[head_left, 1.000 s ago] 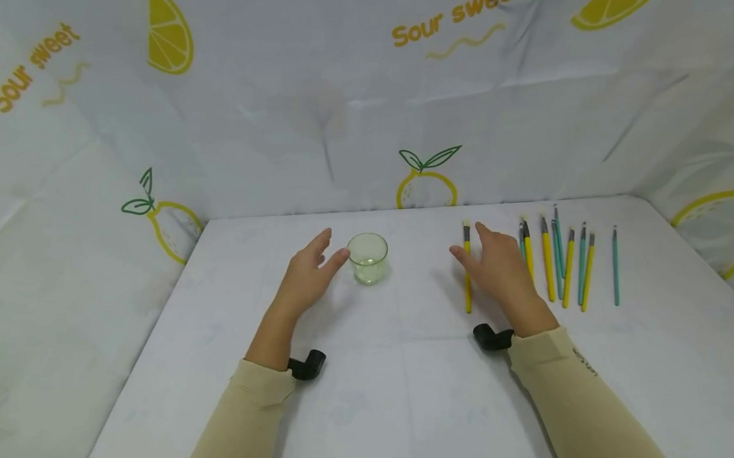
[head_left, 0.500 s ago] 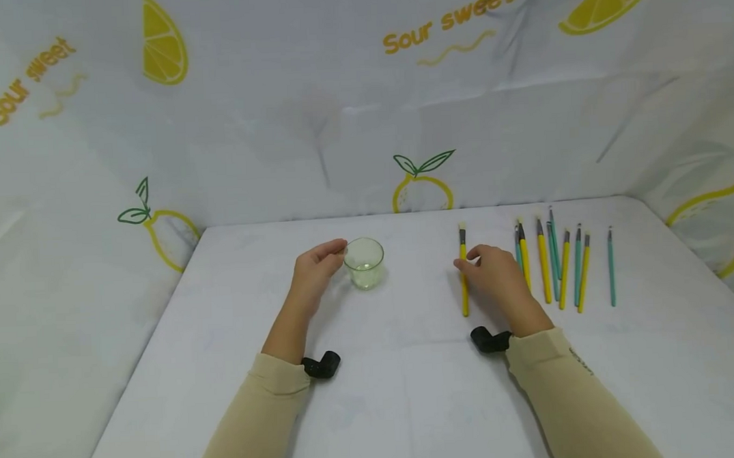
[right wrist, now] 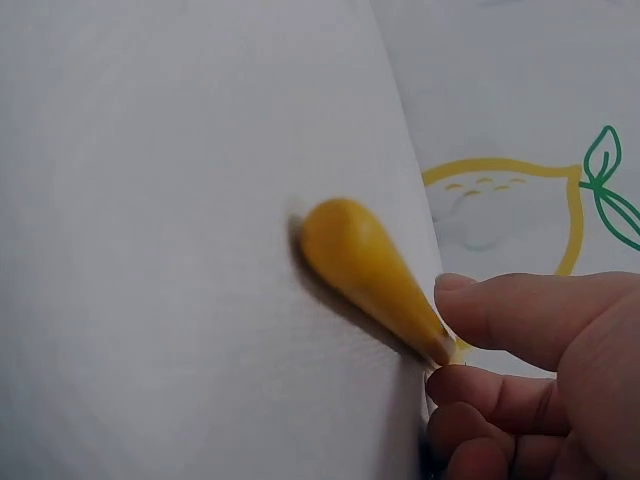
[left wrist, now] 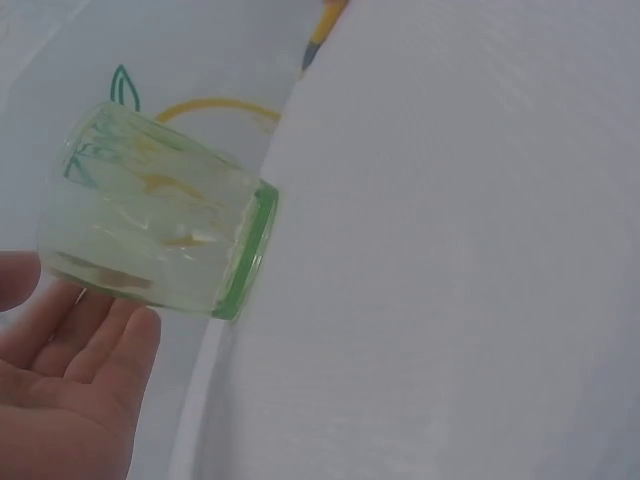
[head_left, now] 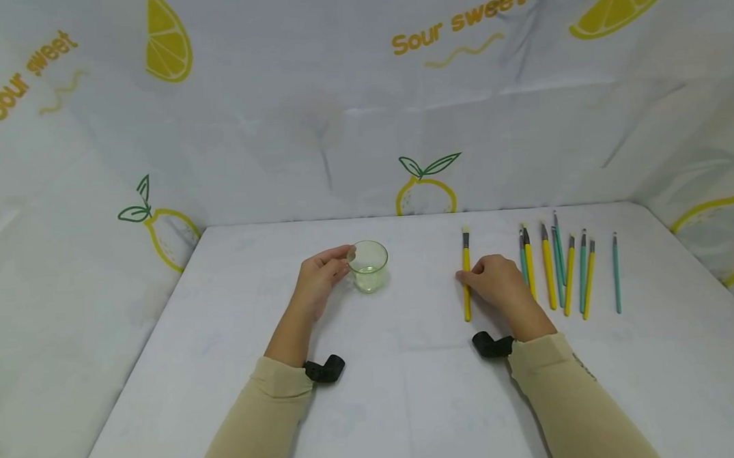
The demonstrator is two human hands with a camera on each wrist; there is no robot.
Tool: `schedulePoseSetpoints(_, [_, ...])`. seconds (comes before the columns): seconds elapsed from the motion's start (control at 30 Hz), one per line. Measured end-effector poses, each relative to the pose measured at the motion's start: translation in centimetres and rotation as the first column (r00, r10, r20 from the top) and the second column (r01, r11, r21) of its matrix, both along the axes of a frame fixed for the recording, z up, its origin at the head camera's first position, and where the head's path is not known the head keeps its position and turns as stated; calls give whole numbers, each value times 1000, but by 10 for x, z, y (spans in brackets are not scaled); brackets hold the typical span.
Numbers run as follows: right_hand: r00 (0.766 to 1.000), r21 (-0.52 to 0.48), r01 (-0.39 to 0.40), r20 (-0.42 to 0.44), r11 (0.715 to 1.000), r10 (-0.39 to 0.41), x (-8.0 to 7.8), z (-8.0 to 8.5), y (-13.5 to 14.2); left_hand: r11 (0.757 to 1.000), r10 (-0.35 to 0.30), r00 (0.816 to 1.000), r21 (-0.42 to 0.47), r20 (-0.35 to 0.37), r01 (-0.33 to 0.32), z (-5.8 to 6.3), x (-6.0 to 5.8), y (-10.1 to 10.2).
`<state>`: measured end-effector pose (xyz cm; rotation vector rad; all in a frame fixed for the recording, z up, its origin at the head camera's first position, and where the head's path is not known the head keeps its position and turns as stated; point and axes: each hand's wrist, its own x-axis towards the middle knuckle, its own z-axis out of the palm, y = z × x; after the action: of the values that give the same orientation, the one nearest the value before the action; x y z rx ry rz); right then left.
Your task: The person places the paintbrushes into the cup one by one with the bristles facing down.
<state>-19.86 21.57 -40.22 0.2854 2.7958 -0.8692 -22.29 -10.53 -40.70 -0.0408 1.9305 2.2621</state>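
Note:
A clear green-tinted glass [head_left: 369, 270] stands upright left of the table's middle. My left hand [head_left: 316, 279] is at its left side, thumb and fingertips at the rim; one finger shows through the glass in the left wrist view. A yellow-handled paintbrush [head_left: 467, 303] lies on the table to the right, bristles pointing away. My right hand [head_left: 495, 278] pinches its handle between thumb and fingers. From the right wrist camera, the rounded yellow handle end [right wrist: 350, 245] points toward the view, with the thumb [right wrist: 500, 310] on one side and curled fingers on the other.
Right of my right hand, several yellow and teal paintbrushes [head_left: 548, 269] lie side by side, bristles away from me. One teal brush [head_left: 617, 273] lies apart at the far right. A white lemon-printed cloth [head_left: 246, 145] rises behind the white table [head_left: 375, 406].
My left hand has moved right, bringing its fingers to the glass rim. My right hand has come down and closed its thumb and fingers on the paintbrush. The glass has stayed in place.

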Motion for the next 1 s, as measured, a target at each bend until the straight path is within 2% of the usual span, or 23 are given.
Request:
schedulePoseSetpoints(0.3, [1000, 1, 5, -24, 1000, -5, 1, 3, 0, 1000, -1, 1000, 5, -1, 1, 1, -2, 0])
schedulePoseSetpoints(0.53, [998, -73, 63, 29, 995, -61, 1, 7, 0, 1000, 8, 1000, -2, -7, -8, 2, 0, 0])
schedulePoseSetpoints(0.67, [998, -127, 68, 10, 990, -68, 0, 5, 2, 1000, 13, 1000, -8, -10, -13, 1, 1, 0])
schedulePoseSetpoints(0.8, [996, -210, 88, 3, 974, -90, -2, 2, 4, 1000, 15, 1000, -9, -6, -15, 1, 1, 1])
schedulePoseSetpoints(1.0, [989, -344, 127, -25, 930, -145, -3, 6, 2, 1000, 13, 1000, -5, -7, -13, -1, 0, 0])
